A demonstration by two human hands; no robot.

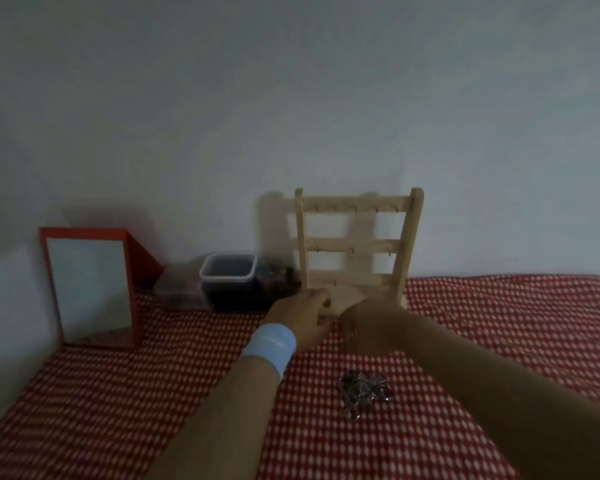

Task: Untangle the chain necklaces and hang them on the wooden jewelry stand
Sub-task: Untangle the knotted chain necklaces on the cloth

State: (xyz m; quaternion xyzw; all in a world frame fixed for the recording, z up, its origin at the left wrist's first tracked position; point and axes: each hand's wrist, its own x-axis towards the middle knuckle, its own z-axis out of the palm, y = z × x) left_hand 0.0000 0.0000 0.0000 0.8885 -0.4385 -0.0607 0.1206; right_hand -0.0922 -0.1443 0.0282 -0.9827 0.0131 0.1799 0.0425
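Observation:
The wooden jewelry stand [357,244] stands upright against the wall, with small hooks on its rails and nothing hanging from them. My left hand [298,318], with a light blue wristband, and my right hand [369,323] meet just in front of the stand's base. Their fingers are curled, and the fingertips pinch together over a thin chain necklace [349,336] that shows only as small glints. A tangled pile of silver chain necklaces [362,393] lies on the cloth below my right forearm, with neither hand touching it.
A red and white checked cloth [153,393] covers the table. A red-framed mirror [90,289] leans at the left. Left of the stand are a dark tub with a white rim [227,278] and a clear lidded box [179,292]. The wall is close behind.

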